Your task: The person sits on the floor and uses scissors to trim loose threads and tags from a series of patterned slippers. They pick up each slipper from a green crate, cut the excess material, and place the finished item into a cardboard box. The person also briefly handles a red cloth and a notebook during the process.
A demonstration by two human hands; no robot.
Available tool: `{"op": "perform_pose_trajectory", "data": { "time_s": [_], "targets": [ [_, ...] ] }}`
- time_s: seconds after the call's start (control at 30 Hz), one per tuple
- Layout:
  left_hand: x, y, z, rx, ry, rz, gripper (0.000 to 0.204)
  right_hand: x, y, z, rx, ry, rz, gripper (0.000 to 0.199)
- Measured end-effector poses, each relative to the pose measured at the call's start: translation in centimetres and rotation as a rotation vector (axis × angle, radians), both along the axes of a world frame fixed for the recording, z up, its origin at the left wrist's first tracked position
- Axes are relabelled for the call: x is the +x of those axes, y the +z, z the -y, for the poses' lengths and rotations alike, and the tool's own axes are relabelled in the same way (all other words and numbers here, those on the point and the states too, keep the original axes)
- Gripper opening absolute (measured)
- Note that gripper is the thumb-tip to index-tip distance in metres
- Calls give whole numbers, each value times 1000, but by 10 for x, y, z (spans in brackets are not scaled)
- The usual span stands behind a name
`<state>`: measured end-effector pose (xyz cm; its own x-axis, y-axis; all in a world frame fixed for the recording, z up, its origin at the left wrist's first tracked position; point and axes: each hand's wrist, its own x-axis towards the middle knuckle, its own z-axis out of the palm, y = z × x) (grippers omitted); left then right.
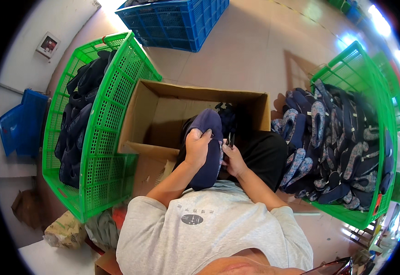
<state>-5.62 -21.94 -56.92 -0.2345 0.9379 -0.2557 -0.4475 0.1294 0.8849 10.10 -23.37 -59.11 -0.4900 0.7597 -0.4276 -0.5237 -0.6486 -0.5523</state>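
Observation:
A soft navy cloth piece (208,158), shaped like a slipper with a patterned strip along its right edge, lies lengthwise over my lap. My left hand (197,145) is closed around its upper part, thumb on top. Beside its right edge, my right hand (233,159) is closed on small dark thread snips (230,139), whose points face away from me. Some fingers of the right hand are hidden behind the cloth, so I cannot tell whether the blades touch it. Just beyond my hands, an open cardboard box (138,114) holds a dark bundle (227,115) at its right side.
A green crate (110,87) on the left holds dark cloth pieces (78,119). To the right, another green crate (353,64) is heaped with navy and floral slipper-like pieces (317,123). A blue crate (172,27) stands beyond the box; a crumpled yellowish bag (67,229) lies lower left.

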Motion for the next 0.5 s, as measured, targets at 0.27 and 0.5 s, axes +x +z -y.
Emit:
{"op": "perform_pose_trajectory", "data": {
  "time_s": [0.27,0.5],
  "targets": [
    [3,40,-4,-48,21,239,18,15,6,-9,89,111,19,24],
    [-6,37,0,-83,-51,355,33,8,3,1,269,-110,339,26]
  ]
}}
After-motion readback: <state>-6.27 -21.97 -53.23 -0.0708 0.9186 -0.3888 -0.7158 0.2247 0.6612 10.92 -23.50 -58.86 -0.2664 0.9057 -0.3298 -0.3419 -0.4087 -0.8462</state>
